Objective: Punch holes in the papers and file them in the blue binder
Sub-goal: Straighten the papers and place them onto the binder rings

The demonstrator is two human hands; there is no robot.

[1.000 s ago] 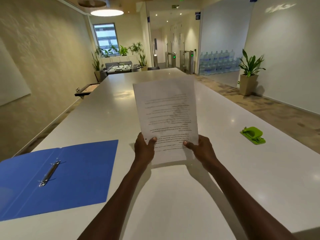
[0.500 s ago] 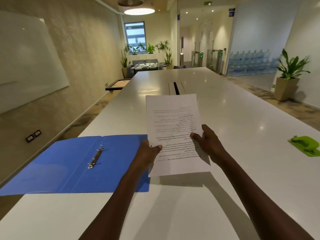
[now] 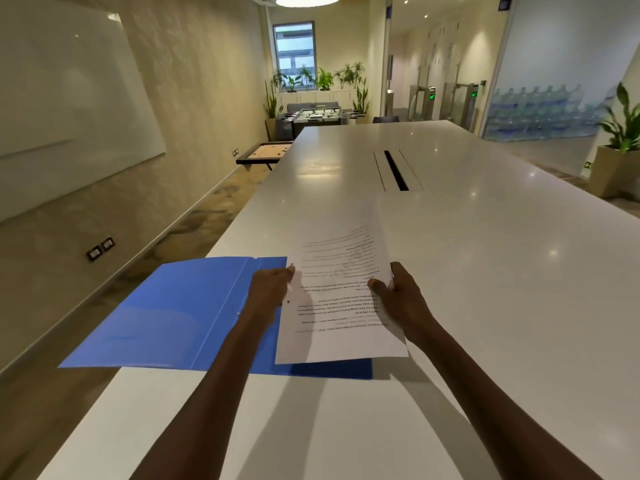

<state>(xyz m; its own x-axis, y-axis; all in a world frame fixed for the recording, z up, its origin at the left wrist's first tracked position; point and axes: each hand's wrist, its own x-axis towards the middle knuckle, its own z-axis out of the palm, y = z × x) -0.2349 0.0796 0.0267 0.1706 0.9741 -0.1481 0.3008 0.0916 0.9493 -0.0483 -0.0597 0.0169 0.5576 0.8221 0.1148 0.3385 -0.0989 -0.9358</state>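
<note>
White papers (image 3: pixel 341 299), 2 punched holes showing along their left edge, hang over the open blue binder (image 3: pixel 180 313) on the table (image 3: pixel 485 271). We pinch them with left hand (image 3: pixel 268 296) and right hand (image 3: pixel 401 299), probably to line the holes up with the rings, which our left hand hides.

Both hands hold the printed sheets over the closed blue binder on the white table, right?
Not quite: the head view shows the flat blue plastic binder lying open, not closed. Left hand and right hand do hold the printed white paper sheets over it on the long white table.
</note>
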